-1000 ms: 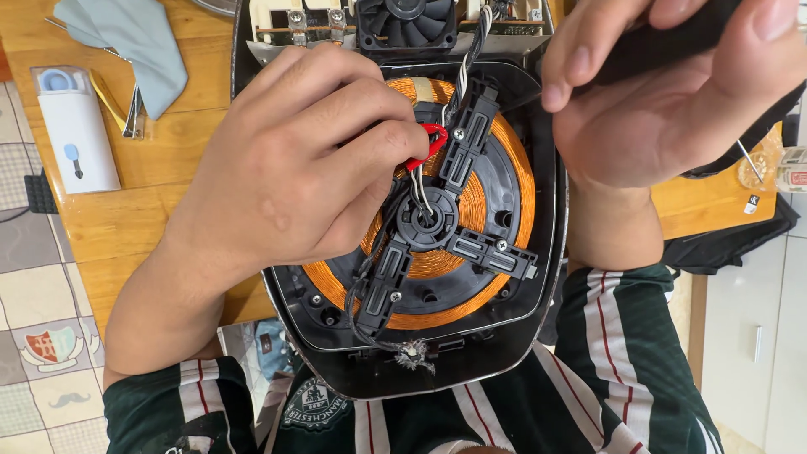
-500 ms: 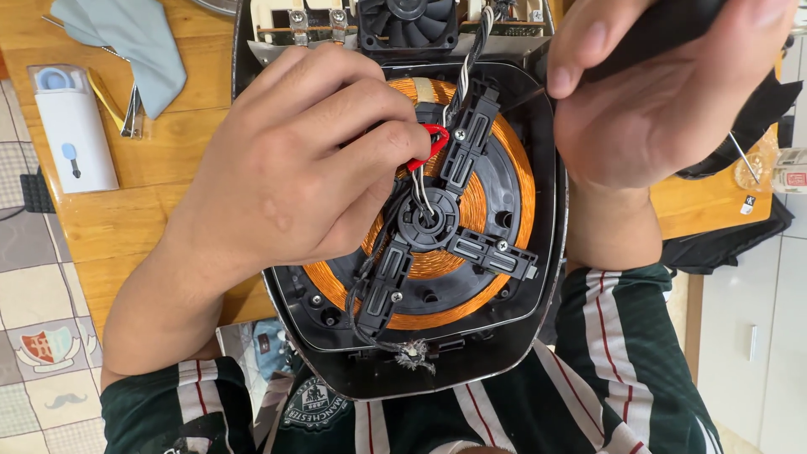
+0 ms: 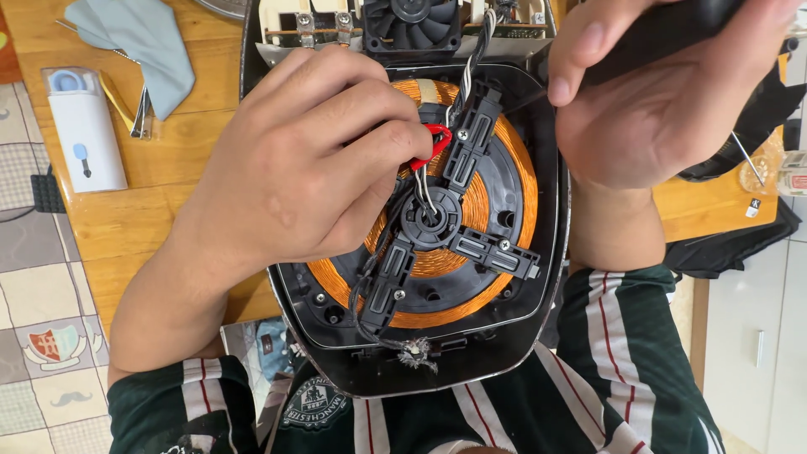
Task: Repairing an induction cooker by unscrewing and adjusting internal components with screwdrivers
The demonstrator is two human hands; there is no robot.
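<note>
Your left hand lies curled over the copper coil inside the opened black cooker housing, fingertips pinching a red wire connector near the hub. Your right hand is closed around a black tool handle at the housing's right rim. The housing overhangs the wooden table's near edge.

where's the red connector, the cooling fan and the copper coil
red connector [image 3: 435,141], head view, on its red loop by the left fingertips
cooling fan [image 3: 414,18], head view, on its black blades
copper coil [image 3: 514,181], head view, on its right-hand windings
</note>
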